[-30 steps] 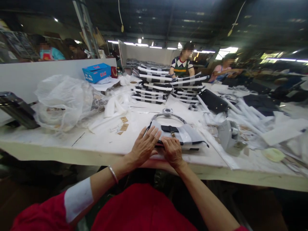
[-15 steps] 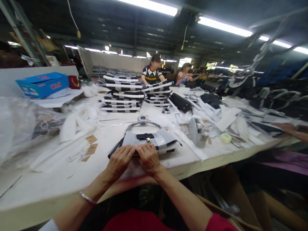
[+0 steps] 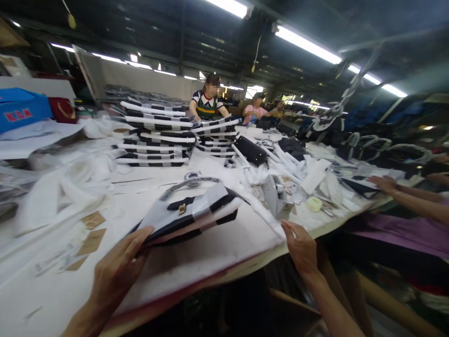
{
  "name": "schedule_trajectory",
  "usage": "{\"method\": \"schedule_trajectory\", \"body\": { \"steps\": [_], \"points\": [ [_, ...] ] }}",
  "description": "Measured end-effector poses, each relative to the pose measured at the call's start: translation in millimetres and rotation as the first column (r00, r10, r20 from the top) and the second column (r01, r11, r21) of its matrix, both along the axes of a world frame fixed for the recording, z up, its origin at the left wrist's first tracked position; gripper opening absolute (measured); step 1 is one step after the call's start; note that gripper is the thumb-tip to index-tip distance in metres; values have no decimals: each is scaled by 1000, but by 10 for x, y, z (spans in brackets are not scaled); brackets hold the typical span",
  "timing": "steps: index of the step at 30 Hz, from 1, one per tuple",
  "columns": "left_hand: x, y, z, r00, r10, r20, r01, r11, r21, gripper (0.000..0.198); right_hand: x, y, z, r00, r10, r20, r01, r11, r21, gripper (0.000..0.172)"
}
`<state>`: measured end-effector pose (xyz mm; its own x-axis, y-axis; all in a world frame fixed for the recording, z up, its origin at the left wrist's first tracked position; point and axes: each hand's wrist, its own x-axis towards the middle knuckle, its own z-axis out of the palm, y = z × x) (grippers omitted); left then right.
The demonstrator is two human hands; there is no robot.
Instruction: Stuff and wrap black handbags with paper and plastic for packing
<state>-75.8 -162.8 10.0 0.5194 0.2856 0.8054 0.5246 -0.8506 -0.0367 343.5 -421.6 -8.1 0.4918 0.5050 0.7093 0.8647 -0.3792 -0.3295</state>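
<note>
A black handbag (image 3: 191,213) wrapped in clear and white film lies on the white table (image 3: 217,252) in front of me, its handle arching behind it. My left hand (image 3: 117,267) grips the bag's near left corner, lifting that end a little. My right hand (image 3: 302,248) is off the bag, at the table's front edge to the right, its fingers curled next to a strip of white paper (image 3: 261,213). What it holds, if anything, does not show.
Stacks of wrapped black-and-white bags (image 3: 156,135) stand behind. Loose wrapping, white strips and a yellow tape roll (image 3: 315,204) litter the right side. A blue box (image 3: 21,112) sits far left. Another person's arms (image 3: 407,199) reach in from the right; two people work at the far end.
Both hands were pressing on the bag's near edge. The right hand has since left it and moved right to the table edge; the left slid to the bag's left corner. My view swung right.
</note>
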Motion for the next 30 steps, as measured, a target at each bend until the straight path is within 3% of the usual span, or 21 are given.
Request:
{"method": "schedule_trajectory", "body": {
  "steps": [3,5,10,14,18,25,30],
  "points": [
    [-25,45,0,993,76,94,-63,989,-136,36,295,-142,-245,998,-42,-43,29,965,-259,33],
    [-24,59,11,975,175,136,-143,965,-221,34,362,-124,-299,997,-43,-70,14,928,-372,28],
    [-40,70,-6,927,338,163,-271,903,-333,43,380,47,-143,980,-37,-194,-63,873,-484,20],
    [-51,50,-37,921,333,201,-242,896,-372,42,427,90,8,922,-66,-382,-109,902,-418,17],
    [-51,42,-46,914,346,210,-246,887,-392,43,493,71,69,745,-85,-662,-118,960,-256,21],
    [-79,77,-65,906,385,174,-262,835,-484,49,510,85,129,667,-73,-741,1,995,-97,34],
    [-70,66,-77,902,389,190,-252,829,-498,44,317,181,410,587,27,-809,-9,1000,27,48]
  ]
}}
